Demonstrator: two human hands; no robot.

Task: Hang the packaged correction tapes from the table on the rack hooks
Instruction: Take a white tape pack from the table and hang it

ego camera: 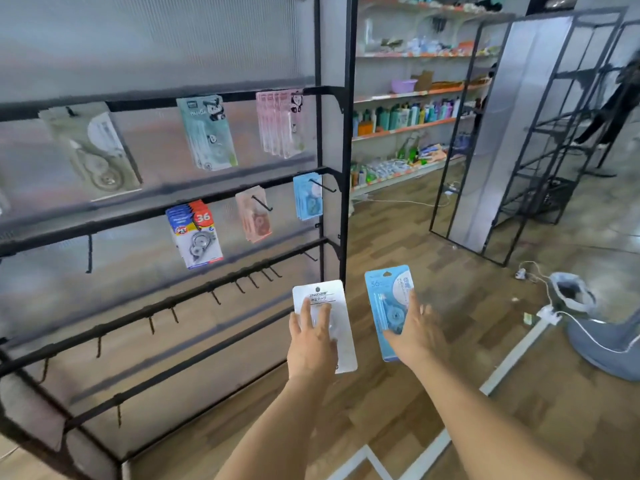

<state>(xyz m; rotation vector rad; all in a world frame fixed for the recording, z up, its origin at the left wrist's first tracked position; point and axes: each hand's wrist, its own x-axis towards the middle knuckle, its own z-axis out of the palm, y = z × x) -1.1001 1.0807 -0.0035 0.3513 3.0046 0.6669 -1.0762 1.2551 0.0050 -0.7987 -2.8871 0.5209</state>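
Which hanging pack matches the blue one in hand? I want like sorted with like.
The light-blue pack on the middle bar's rightmost hook, by the rack's upright. It shares the blue card of the pack that the right hand holds; its neighbours are pink, green, multicoloured.

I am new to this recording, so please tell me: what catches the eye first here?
Two hands in the lower middle each hold a package: the left hand a white pack, the right hand a blue pack. At left, the black rack already carries several hanging packs.
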